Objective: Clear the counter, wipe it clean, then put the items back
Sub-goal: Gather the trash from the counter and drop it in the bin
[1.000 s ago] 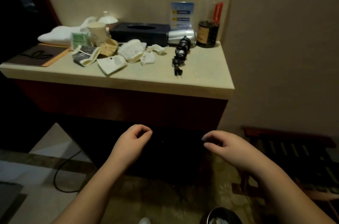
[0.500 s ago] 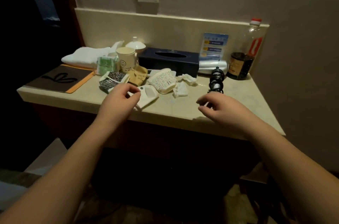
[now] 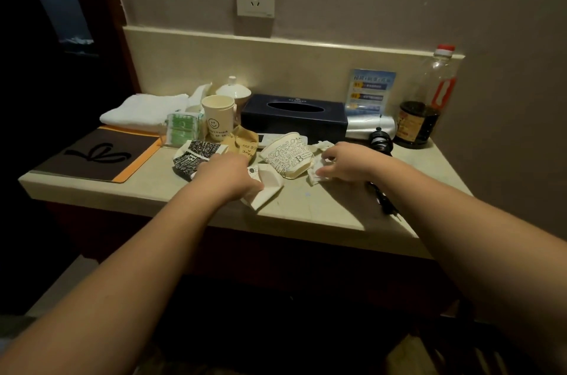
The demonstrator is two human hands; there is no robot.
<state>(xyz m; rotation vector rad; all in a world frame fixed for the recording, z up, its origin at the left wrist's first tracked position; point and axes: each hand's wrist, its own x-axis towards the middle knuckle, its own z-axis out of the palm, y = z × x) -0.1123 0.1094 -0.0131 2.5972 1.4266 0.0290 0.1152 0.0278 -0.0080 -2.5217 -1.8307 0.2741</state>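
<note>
Both my hands have just reached the litter in front of the dark tissue box (image 3: 294,118), where half a second ago they hung short of the counter's (image 3: 310,205) front edge. My left hand (image 3: 228,173) now lies on the flattened white cup (image 3: 265,185), just forward and left of the box; its fingers are hidden under the palm, so I cannot tell whether they have closed on the paper or only press it. My right hand (image 3: 345,161), forward and right of the box, has its fingers curled onto the crumpled white tissue (image 3: 317,173), with the printed paper bowl (image 3: 288,156) lying on its side between the two hands. Left of the box, the smiley cup (image 3: 218,118), green packets (image 3: 182,129), folded towel (image 3: 144,112) and brown folder (image 3: 95,155) sit untouched; to its right stand the dark-liquid bottle (image 3: 425,110) and the black corded appliance (image 3: 380,142). I judge this the first pickup of the clearing stage: nothing has left the counter yet, and wiping and restocking lie ahead.
</note>
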